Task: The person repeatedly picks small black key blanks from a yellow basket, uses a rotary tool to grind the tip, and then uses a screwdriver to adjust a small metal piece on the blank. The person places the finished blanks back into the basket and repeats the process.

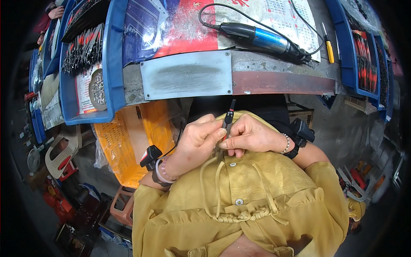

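In the head view, large red characters and small print covered the glossy sheet [278,10] on your bench, too skewed to read. Nearer, you had a brushed, scuffed metal plate [186,76] fixed at its corners. A blue-and-black cylindrical power tool [267,40] lay far right, left of a yellow-handled screwdriver [329,49]. Your left hand [203,136] pinched a slim black piece [230,116] with a red band between thumb and fingers, in front of your satiny mustard blouse [274,171]; your right hand [250,133] pinched its nearer part, thumb against forefinger.
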The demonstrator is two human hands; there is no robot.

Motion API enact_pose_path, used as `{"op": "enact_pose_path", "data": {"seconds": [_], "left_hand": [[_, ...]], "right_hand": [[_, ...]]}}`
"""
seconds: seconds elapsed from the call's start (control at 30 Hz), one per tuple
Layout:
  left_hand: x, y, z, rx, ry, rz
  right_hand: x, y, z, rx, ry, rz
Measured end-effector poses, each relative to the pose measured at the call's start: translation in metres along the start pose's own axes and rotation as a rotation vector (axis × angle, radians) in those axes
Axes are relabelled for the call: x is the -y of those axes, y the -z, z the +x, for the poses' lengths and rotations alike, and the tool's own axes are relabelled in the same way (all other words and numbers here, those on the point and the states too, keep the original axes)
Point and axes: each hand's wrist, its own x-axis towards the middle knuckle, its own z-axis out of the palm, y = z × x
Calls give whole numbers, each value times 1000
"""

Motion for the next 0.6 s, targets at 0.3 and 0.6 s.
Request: {"op": "enact_pose_path", "data": {"seconds": [0.3,0.6], "left_hand": [[-4,9,17,85,431,-980],[1,11,12,-47,32,11]], "right_hand": [[5,9,6,42,50,184],[0,1,17,-88,83,176]]}}
